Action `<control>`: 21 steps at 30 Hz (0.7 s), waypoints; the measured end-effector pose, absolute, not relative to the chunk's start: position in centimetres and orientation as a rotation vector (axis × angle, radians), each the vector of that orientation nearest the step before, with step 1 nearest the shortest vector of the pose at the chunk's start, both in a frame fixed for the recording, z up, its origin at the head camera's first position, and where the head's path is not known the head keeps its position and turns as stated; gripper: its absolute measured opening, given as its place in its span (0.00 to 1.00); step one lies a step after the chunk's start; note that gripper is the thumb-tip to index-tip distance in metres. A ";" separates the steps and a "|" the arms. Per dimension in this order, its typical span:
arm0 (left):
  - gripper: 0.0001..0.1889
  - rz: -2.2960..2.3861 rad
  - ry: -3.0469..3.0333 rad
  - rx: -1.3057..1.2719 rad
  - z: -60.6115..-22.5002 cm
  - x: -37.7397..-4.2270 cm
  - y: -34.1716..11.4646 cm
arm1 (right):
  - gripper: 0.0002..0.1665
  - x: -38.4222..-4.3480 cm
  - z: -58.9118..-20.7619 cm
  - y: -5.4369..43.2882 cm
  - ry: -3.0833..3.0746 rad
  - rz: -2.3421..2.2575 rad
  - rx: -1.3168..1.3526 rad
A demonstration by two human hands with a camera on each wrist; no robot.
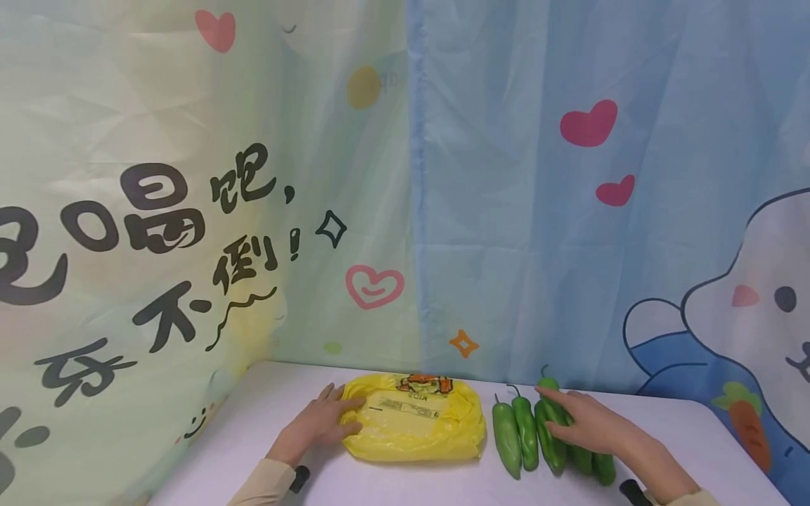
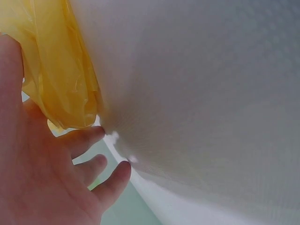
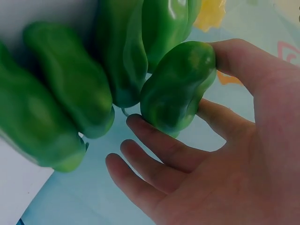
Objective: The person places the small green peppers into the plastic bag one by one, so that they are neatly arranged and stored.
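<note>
My left hand (image 1: 321, 419) rests at the left end of a yellow plastic bag (image 1: 411, 422), its thumb and index finger touching the plastic. In the left wrist view, the bag's crumpled end (image 2: 63, 70) lies beside the thumb, and the other fingers extend loosely past it. With my right hand (image 1: 591, 422) I pinch a green pepper (image 3: 180, 86) between thumb and fingers, among several long green peppers. Two peppers lie between that hand and the bag, the leftmost pepper (image 1: 506, 437) nearest the bag. The right hand partly covers others.
The bag and peppers lie on a white table (image 1: 455, 485). Behind it hangs a printed curtain (image 1: 481, 211) with hearts, lettering and a cartoon rabbit, close along the table's back edge.
</note>
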State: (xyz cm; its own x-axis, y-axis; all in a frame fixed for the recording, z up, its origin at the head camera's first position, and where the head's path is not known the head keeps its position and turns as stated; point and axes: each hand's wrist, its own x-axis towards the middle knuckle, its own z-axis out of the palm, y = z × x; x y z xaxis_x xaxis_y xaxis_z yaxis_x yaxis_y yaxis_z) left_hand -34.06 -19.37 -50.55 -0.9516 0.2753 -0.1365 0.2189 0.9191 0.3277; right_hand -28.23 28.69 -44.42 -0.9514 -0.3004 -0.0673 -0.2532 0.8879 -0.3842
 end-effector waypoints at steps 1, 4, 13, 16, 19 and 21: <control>0.29 0.463 2.899 0.377 -50.5 -34.1 -19.4 | 0.40 -28.2 -44.4 28.6 2.923 -0.580 -0.427; 0.29 0.468 2.895 0.380 -50.6 -34.1 -19.4 | 0.40 -28.2 -44.4 28.1 2.899 -0.609 -0.405; 0.30 0.475 2.905 0.419 -51.0 -34.3 -19.7 | 0.41 -28.4 -44.4 27.1 2.901 -0.589 -0.403; 0.30 0.472 2.905 0.422 -51.0 -34.4 -19.7 | 0.40 -28.4 -44.3 26.8 2.897 -0.582 -0.407; 0.30 0.469 2.905 0.416 -51.0 -34.3 -19.7 | 0.40 -28.4 -44.1 26.5 2.900 -0.576 -0.422; 0.30 0.474 2.903 0.408 -50.9 -34.3 -19.6 | 0.40 -28.4 -44.0 26.3 2.899 -0.573 -0.431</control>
State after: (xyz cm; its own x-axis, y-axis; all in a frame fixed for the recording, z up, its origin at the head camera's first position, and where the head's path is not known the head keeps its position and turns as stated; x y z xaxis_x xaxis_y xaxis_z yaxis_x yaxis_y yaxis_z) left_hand -34.27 -19.64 -50.88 -0.9478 0.2940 -0.1235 0.2395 0.9120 0.3331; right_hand -28.45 26.25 -43.99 -0.9466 -0.3081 -0.0951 -0.2487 0.8854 -0.3926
